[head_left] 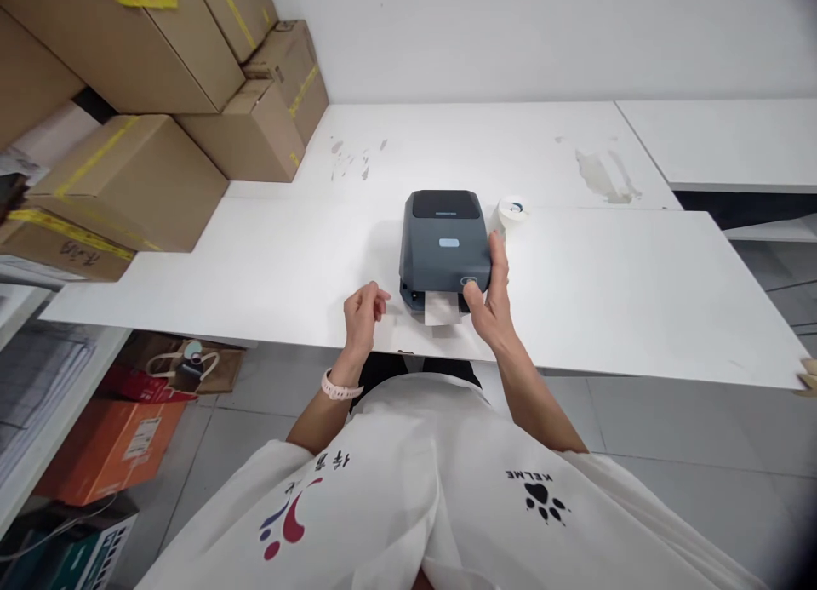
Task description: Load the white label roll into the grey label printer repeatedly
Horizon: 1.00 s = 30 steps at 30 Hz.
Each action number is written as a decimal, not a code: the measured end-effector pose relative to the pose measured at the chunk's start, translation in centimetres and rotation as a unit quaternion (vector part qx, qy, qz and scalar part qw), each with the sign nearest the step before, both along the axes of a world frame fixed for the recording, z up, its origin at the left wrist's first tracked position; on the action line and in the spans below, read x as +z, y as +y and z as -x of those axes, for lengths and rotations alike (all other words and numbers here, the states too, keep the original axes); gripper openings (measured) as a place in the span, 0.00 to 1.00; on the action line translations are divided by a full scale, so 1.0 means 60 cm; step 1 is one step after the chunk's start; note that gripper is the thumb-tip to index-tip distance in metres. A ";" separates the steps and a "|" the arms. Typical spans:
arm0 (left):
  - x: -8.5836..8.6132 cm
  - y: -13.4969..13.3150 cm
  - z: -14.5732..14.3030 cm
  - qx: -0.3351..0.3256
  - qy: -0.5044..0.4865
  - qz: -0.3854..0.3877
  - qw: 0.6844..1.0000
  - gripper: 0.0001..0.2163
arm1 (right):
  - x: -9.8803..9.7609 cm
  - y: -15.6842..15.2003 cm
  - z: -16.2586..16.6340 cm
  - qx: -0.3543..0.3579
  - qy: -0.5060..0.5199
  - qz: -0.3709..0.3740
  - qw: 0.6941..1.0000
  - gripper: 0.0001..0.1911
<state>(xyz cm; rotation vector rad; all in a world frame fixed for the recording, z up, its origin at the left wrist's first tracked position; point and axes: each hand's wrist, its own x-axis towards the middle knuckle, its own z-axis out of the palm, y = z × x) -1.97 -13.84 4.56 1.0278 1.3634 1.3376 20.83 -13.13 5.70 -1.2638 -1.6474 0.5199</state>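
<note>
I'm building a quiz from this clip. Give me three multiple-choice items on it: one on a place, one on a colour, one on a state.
1. Where is the small white label roll?
A. behind the printer's right rear corner
B. on the floor
C. on the boxes

2. What colour is the boxy plastic label printer?
A. red
B. dark grey
C. yellow

3. What is the right hand doing?
A. hanging off the table
B. gripping a box
C. resting on the printer's front right corner

Answers:
1 A, it sits on the white table by that corner.
2 B, its casing is dark grey.
3 C, the thumb is at the front button; the left hand hovers loosely curled, holding nothing.
</note>
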 end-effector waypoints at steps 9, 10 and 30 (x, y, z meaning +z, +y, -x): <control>0.033 0.135 -0.054 -0.111 0.238 0.032 0.964 0.31 | 0.153 0.228 0.008 -0.072 -0.047 -0.180 0.980 0.37; 0.034 0.144 -0.060 -0.116 0.260 0.039 0.958 0.32 | 0.166 0.252 0.007 -0.081 -0.067 -0.187 0.977 0.37; 0.023 0.159 -0.071 -0.076 0.358 0.028 0.930 0.36 | 0.105 0.239 0.037 0.273 -0.462 0.164 0.828 0.18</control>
